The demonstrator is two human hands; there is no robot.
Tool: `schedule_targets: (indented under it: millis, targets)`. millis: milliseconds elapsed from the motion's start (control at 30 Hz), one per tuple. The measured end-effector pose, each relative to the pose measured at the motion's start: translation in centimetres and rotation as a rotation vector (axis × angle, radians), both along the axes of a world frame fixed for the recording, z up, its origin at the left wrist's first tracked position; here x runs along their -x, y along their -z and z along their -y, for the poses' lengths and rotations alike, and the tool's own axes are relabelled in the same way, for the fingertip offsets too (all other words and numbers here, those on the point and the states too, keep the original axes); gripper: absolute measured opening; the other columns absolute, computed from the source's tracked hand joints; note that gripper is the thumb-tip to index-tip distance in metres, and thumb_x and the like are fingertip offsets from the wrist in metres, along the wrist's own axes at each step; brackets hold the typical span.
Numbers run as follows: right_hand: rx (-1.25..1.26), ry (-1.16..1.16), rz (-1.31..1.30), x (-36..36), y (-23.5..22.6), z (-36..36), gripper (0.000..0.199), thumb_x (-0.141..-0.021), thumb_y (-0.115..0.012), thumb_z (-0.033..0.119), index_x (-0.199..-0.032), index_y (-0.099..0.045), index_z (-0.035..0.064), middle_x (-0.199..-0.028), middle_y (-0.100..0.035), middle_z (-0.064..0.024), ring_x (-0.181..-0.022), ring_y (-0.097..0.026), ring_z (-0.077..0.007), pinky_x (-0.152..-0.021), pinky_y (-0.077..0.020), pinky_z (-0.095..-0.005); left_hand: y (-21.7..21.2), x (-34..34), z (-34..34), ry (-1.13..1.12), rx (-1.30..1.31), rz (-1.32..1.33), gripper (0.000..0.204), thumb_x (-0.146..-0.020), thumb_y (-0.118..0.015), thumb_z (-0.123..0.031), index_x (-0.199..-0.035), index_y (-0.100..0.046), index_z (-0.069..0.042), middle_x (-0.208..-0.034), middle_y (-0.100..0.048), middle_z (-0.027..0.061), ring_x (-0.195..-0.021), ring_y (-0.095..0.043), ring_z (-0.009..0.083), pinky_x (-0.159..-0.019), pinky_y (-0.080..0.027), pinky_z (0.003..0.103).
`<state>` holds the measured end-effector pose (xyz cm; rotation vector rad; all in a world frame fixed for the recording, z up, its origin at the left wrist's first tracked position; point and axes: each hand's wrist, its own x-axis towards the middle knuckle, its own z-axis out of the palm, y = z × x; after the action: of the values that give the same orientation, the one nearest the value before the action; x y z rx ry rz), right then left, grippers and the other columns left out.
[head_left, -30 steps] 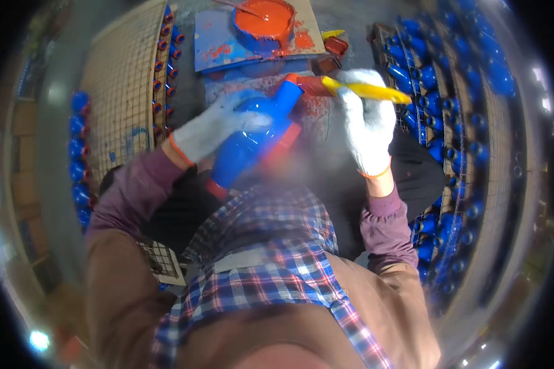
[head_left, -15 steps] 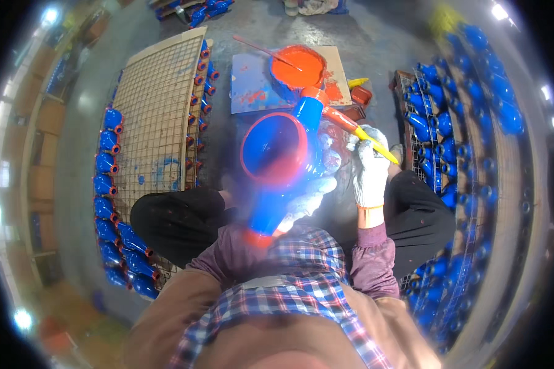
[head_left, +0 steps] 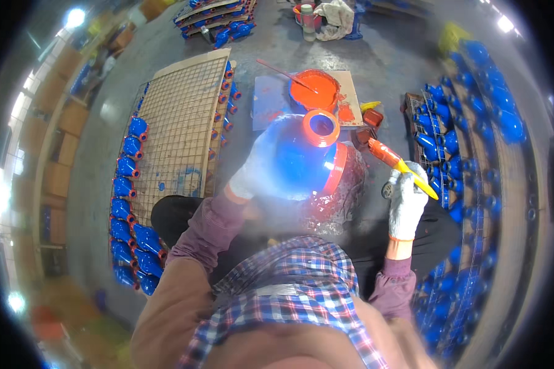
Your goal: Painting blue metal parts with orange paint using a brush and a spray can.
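My left hand (head_left: 247,172), in a white glove, grips a large blue pipe fitting (head_left: 289,163) from its left side; motion blurs both. The fitting's ringed orange ends (head_left: 331,169) face up and to the right. Off to the right, my gloved right hand (head_left: 407,200) is closed around the yellow handle of a paintbrush (head_left: 417,179). Orange paint covers the brush's head, which points up and left, apart from the fitting. Beyond the fitting, a tub of orange paint (head_left: 292,101) rests on a paint-stained board (head_left: 268,89), with a thin red stick lying across its rim.
A wire-mesh rack (head_left: 188,111) on the left has blue fittings (head_left: 126,166) along its edges. More blue fittings (head_left: 452,141) fill racks on the right. Stacked racks (head_left: 218,15) and a bottle (head_left: 308,21) stand far off. A paint-smeared mound (head_left: 345,209) lies between my legs.
My left hand has turned the fitting, so its wide opening no longer faces me, and shifted round to its left side. My right hand has drawn the brush rightward, away from the fitting.
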<state>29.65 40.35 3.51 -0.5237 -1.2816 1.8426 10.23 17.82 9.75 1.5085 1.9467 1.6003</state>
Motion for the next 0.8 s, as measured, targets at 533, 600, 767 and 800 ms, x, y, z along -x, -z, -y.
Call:
schedule_targets:
  millis: [533,600,767,800]
  targets:
    - [-0.479,-0.087,0.025,-1.4,-6.3,1.9,0.027,-0.077,-0.068,-0.009,-0.103,-0.064,-0.0014,-0.102,-0.063,-0.0114,-0.093,-0.064,-0.0202,-0.081,-0.0525,-0.031,0.3,-1.2,-0.8,0.01,0.073,-0.222,0.086,-0.049,-0.093,-0.021,-0.122,-0.052,-0.003,-0.122,-0.056,0.016,-0.115,-0.055,0.031,-0.101,-0.044,0.043]
    - [-0.679,0.019,-0.051,-2.0,-6.2,2.2,0.027,-0.076,-0.07,-0.009,-0.102,-0.065,-0.0012,-0.101,-0.064,-0.0117,-0.093,-0.063,-0.0204,-0.081,-0.0522,-0.0307,0.5,-1.2,-0.9,-0.035,0.115,-0.354,0.084,-0.049,-0.093,-0.019,-0.121,-0.053,-0.003,-0.122,-0.056,0.0167,-0.114,-0.056,0.0315,-0.099,-0.045,0.043]
    - [-0.312,0.165,0.165,-0.5,-7.2,2.2,0.019,-0.091,-0.064,0.006,-0.108,-0.063,-0.0024,-0.091,-0.064,-0.0068,-0.065,-0.06,-0.0097,-0.057,-0.05,-0.0233,0.1,-1.9,-1.2,-0.186,0.242,-0.561,0.064,-0.054,-0.087,-0.019,-0.112,-0.063,-0.005,-0.111,-0.061,0.0149,-0.103,-0.061,0.0342,-0.089,-0.052,0.041]
    - [-0.35,0.13,0.209,0.3,-7.5,1.7,0.02,-0.092,-0.064,0.008,-0.108,-0.063,-0.0022,-0.087,-0.064,-0.0057,-0.064,-0.059,-0.0087,-0.057,-0.0489,-0.0218,-0.1,-2.1,-1.2,-0.177,0.233,-0.548,0.064,-0.054,-0.087,-0.019,-0.112,-0.063,-0.005,-0.111,-0.061,0.0149,-0.103,-0.061,0.0342,-0.089,-0.052,0.041]
